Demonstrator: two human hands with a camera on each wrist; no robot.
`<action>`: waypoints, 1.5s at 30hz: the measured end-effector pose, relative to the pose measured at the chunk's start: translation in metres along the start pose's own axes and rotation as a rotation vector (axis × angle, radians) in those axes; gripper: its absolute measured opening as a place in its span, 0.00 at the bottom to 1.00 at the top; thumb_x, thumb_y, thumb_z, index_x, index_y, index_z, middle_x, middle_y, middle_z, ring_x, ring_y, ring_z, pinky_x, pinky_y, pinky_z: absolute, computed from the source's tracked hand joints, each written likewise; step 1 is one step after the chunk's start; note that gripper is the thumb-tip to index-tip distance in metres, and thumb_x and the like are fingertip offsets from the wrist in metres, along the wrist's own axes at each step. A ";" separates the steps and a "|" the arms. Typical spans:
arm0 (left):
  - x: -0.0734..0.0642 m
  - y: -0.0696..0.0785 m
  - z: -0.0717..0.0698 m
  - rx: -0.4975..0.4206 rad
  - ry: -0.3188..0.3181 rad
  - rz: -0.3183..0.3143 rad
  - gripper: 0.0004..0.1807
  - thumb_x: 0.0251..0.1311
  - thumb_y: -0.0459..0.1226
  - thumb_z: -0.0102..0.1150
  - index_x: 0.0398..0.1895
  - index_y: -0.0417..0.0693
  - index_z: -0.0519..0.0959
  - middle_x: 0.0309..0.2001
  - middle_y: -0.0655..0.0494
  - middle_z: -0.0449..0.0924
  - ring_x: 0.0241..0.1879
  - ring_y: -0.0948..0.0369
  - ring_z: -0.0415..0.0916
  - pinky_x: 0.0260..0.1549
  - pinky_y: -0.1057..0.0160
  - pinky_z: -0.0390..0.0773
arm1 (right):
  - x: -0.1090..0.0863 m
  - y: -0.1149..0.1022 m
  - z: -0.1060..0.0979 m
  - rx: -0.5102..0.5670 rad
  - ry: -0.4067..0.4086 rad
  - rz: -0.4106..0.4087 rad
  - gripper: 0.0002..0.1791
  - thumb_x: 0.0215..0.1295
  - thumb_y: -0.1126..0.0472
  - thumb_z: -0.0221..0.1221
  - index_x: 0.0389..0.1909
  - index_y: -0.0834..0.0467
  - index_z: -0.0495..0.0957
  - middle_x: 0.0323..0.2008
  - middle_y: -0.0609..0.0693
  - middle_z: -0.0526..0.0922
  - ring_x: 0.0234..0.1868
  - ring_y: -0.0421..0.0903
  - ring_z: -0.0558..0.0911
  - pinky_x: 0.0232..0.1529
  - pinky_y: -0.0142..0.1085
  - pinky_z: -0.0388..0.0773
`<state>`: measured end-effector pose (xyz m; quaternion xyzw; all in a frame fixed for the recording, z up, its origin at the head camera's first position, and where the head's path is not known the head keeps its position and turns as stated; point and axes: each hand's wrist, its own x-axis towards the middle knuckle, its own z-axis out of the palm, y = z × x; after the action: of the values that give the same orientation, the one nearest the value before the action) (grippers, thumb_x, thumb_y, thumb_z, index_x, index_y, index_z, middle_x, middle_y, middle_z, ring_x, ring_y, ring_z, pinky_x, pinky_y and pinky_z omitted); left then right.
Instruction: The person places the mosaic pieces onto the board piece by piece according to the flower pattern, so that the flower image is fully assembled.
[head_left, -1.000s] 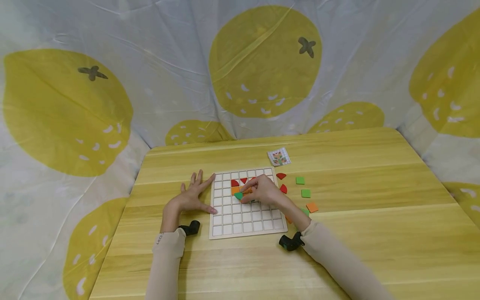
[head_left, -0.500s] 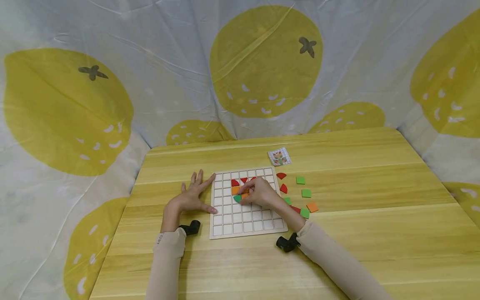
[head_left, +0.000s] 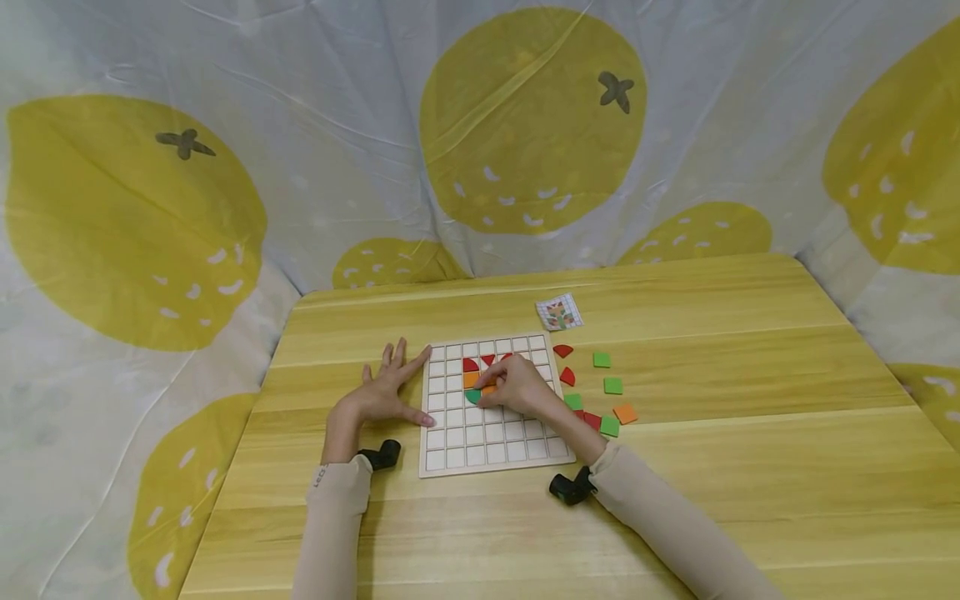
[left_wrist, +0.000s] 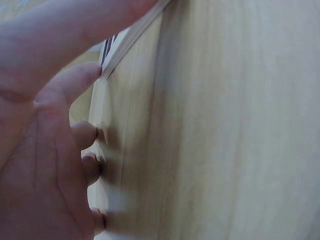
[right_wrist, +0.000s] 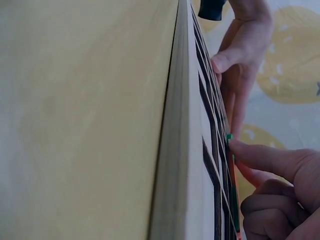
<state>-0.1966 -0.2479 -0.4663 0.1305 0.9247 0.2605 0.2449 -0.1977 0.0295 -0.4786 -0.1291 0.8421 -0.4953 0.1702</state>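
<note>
green piece (head_left: pixel 472 397) lowered to gridded board (head_left: pixel 474 436) | wood-grain table (head_left: pixel 750 400) | lemon-print cloth (head_left: pixel 352 125) behind

a green quarter-circle piece (head_left: pixel 472 397) sits pinched in the right hand (head_left: pixel 522 387) at the surface of a flat, pale-rimmed board (head_left: pixel 475 457) of white squares, left of its middle.

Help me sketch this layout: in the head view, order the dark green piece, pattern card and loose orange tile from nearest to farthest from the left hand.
1. Dark green piece: on the board, at the fingertips of the right hand.
2. Pattern card: just beyond the board's far right corner.
3. Loose orange tile: on the table, right of the board.
</note>
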 end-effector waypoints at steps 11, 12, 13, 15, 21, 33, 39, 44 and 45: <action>0.002 -0.002 0.002 -0.010 -0.001 0.003 0.70 0.48 0.56 0.80 0.86 0.61 0.41 0.83 0.41 0.14 0.80 0.38 0.10 0.70 0.23 0.18 | -0.005 0.002 -0.005 0.017 0.002 -0.001 0.09 0.53 0.64 0.78 0.35 0.57 0.91 0.23 0.45 0.75 0.22 0.40 0.61 0.25 0.29 0.54; 0.002 -0.002 0.002 -0.009 0.000 0.003 0.70 0.48 0.55 0.80 0.86 0.61 0.41 0.83 0.41 0.14 0.80 0.38 0.10 0.70 0.23 0.18 | -0.006 0.003 -0.008 0.019 0.004 0.000 0.09 0.53 0.64 0.78 0.36 0.57 0.91 0.24 0.44 0.76 0.23 0.40 0.61 0.25 0.29 0.54; 0.002 -0.001 0.002 -0.009 0.000 0.003 0.70 0.48 0.55 0.80 0.86 0.61 0.41 0.83 0.41 0.13 0.80 0.38 0.10 0.70 0.23 0.18 | -0.008 0.003 -0.011 0.020 0.005 -0.001 0.09 0.54 0.63 0.77 0.37 0.57 0.91 0.24 0.44 0.76 0.23 0.40 0.61 0.25 0.29 0.54; 0.001 -0.001 0.001 -0.008 0.002 0.004 0.70 0.48 0.55 0.81 0.86 0.60 0.41 0.83 0.41 0.14 0.80 0.38 0.10 0.70 0.23 0.18 | -0.010 0.003 -0.020 0.033 0.008 0.001 0.10 0.55 0.63 0.76 0.39 0.57 0.91 0.23 0.44 0.74 0.22 0.41 0.59 0.25 0.30 0.54; 0.001 -0.001 0.002 -0.009 0.008 0.010 0.70 0.47 0.55 0.81 0.86 0.60 0.41 0.83 0.40 0.14 0.81 0.38 0.10 0.70 0.23 0.18 | -0.016 0.013 -0.052 0.083 0.013 0.021 0.11 0.61 0.62 0.73 0.44 0.59 0.90 0.13 0.43 0.57 0.18 0.42 0.55 0.22 0.31 0.54; 0.001 -0.003 0.001 -0.001 0.012 0.014 0.70 0.47 0.55 0.81 0.86 0.60 0.41 0.83 0.40 0.14 0.81 0.38 0.11 0.70 0.23 0.19 | -0.031 0.044 -0.114 0.094 0.090 0.049 0.15 0.66 0.59 0.69 0.50 0.61 0.87 0.15 0.42 0.57 0.18 0.41 0.55 0.21 0.32 0.53; 0.001 -0.003 0.001 0.005 0.006 0.014 0.69 0.48 0.55 0.80 0.86 0.60 0.41 0.82 0.40 0.14 0.81 0.38 0.11 0.70 0.23 0.18 | -0.036 0.058 -0.134 0.096 0.089 0.058 0.17 0.67 0.60 0.68 0.55 0.62 0.85 0.15 0.42 0.55 0.17 0.40 0.53 0.21 0.32 0.55; 0.000 -0.003 0.001 -0.002 0.002 0.017 0.69 0.49 0.54 0.80 0.86 0.60 0.40 0.83 0.41 0.14 0.81 0.39 0.10 0.70 0.24 0.17 | -0.037 0.067 -0.144 0.075 0.080 0.059 0.18 0.67 0.60 0.68 0.55 0.62 0.85 0.15 0.41 0.53 0.18 0.39 0.52 0.22 0.32 0.55; 0.000 -0.002 0.001 -0.002 0.002 0.018 0.69 0.49 0.54 0.80 0.86 0.60 0.40 0.83 0.41 0.14 0.81 0.38 0.10 0.70 0.24 0.17 | -0.036 0.069 -0.146 0.069 0.075 0.060 0.18 0.67 0.60 0.68 0.55 0.63 0.85 0.15 0.41 0.53 0.18 0.39 0.52 0.22 0.32 0.55</action>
<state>-0.1962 -0.2494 -0.4685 0.1383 0.9235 0.2639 0.2418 -0.2286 0.1920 -0.4674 -0.0793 0.8337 -0.5232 0.1576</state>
